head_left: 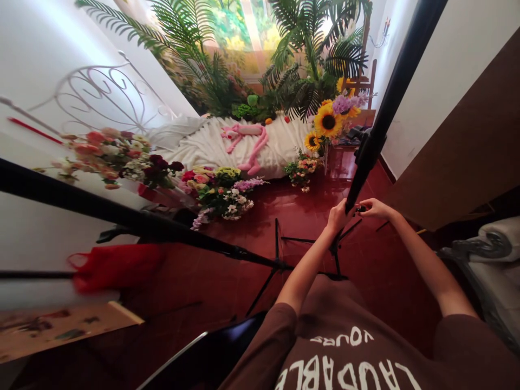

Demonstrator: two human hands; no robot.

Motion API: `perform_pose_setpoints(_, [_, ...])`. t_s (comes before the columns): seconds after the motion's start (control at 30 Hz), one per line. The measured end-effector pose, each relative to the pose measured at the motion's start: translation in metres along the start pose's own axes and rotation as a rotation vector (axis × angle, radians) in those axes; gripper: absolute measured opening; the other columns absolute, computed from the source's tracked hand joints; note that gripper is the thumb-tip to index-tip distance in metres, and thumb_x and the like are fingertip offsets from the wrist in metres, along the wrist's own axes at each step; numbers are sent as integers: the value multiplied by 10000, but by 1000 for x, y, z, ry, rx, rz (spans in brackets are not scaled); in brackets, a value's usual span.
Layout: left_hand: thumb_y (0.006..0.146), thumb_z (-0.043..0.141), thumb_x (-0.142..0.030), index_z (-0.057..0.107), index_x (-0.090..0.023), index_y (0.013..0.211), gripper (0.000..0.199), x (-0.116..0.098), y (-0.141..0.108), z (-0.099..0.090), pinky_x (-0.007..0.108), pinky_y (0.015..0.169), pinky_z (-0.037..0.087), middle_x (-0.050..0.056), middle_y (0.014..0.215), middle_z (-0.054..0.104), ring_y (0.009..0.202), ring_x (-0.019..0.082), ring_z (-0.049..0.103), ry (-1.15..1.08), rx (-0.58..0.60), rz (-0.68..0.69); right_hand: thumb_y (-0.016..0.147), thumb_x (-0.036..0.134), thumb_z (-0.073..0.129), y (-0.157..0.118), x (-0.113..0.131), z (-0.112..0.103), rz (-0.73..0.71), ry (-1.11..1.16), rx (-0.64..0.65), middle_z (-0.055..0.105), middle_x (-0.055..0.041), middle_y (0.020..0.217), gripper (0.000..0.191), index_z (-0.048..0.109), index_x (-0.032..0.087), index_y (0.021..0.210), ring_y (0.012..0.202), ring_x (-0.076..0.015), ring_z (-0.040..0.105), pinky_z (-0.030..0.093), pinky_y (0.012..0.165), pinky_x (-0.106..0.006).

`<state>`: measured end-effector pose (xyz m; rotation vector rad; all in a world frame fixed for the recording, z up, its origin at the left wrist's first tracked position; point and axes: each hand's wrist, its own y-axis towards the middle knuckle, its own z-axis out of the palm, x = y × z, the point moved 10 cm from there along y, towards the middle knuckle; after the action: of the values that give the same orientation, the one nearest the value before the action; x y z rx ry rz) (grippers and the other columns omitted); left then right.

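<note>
A black light stand [368, 154] rises from the floor in front of me and leans up toward the top right. My left hand [338, 215] is wrapped round its pole low down. Just to the right, my right hand [374, 208] pinches a small black knob [361, 209] on the side of the same pole. The stand's legs [336, 260] spread on the floor below my hands. A second black stand [162, 219] slants across the left side, apart from both hands.
Behind lies a white draped bed [199, 146] with a pink plush toy [254, 143]. Flower bunches [227, 195], sunflowers [327, 120] and palm leaves [309, 70] surround it. A red bag [117, 265] is at left. A carved sofa [495, 260] stands at right on the red floor [280, 197].
</note>
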<state>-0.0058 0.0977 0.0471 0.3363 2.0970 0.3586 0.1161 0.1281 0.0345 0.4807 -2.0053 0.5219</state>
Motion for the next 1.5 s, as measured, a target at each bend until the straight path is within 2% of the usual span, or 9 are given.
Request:
perform_pose_setpoints(0.23, [903, 517, -394, 620, -153, 996, 279, 0, 0, 1, 230, 673, 448, 91, 880, 695, 796, 175, 676, 10, -13, 11, 679, 202, 715, -16, 38, -14, -144, -460, -247, 569, -30, 770, 83, 637, 215, 653, 756, -171, 541, 412, 697, -292])
perform_pose_setpoints(0.3, [900, 519, -402, 620, -155, 992, 282, 0, 0, 2, 230, 672, 448, 91, 872, 694, 792, 173, 675, 11, -17, 13, 616, 230, 798, -26, 53, -21, -125, -403, -227, 608, -47, 858, 235, 660, 219, 805, 836, -207, 576, 459, 747, -331])
perform_pose_setpoints(0.43, [898, 516, -424, 616, -172, 994, 288, 1, -1, 2, 223, 661, 445, 72, 844, 691, 746, 152, 661, 26, -7, -5, 654, 372, 825, -48, 144, -52, -372, -113, -346, 595, -90, 1175, 727, 474, 268, 1281, 1074, -230, 580, 497, 899, -388])
perform_pose_setpoints(0.57, [910, 482, -458, 614, -173, 980, 322, 0, -2, 1, 229, 657, 446, 71, 819, 685, 731, 153, 655, 30, -13, -5, 742, 449, 759, -58, 248, -72, -716, -51, -615, 534, -82, 1287, 819, 274, 338, 1393, 1156, -207, 568, 483, 964, -391])
perform_pose_setpoints(0.67, [913, 475, -463, 613, -176, 982, 325, -1, -2, 0, 228, 671, 452, 72, 848, 685, 741, 148, 655, 31, -18, 2, 839, 604, 562, -42, 283, -69, -822, -173, -773, 566, -55, 1234, 702, 257, 334, 1411, 1131, -227, 602, 522, 904, -397])
perform_pose_setpoints(0.87, [909, 486, -466, 615, -167, 996, 337, -1, -3, 1, 230, 671, 449, 82, 866, 687, 748, 153, 660, 32, -23, -12, 956, 569, 337, -19, 269, -74, -765, -195, -1030, 652, -49, 962, 465, 436, 258, 1287, 960, -198, 679, 577, 775, -328])
perform_pose_setpoints(1.07, [890, 535, -449, 598, -172, 1100, 354, 7, -3, 4, 252, 705, 460, 88, 897, 693, 793, 174, 670, 6, -16, -90, 966, 511, 372, -20, 242, -59, -713, -140, -1017, 669, -41, 961, 410, 450, 243, 1266, 921, -182, 694, 584, 758, -330])
perform_pose_setpoints(1.37, [856, 586, -283, 573, -165, 1128, 296, 12, -4, 8, 279, 753, 481, 109, 976, 701, 885, 222, 677, -16, 48, -122, 948, 447, 432, -14, 150, -16, -437, -44, -1022, 702, -75, 1030, 320, 503, 251, 1189, 941, -210, 685, 552, 875, -422])
perform_pose_setpoints(1.5, [836, 581, -219, 584, -155, 1066, 239, 17, -4, 12, 281, 754, 482, 127, 975, 701, 892, 233, 676, 11, 60, -126, 951, 432, 429, -14, 135, -7, -381, -69, -1017, 691, -77, 1065, 303, 494, 269, 1198, 973, -213, 672, 533, 906, -440])
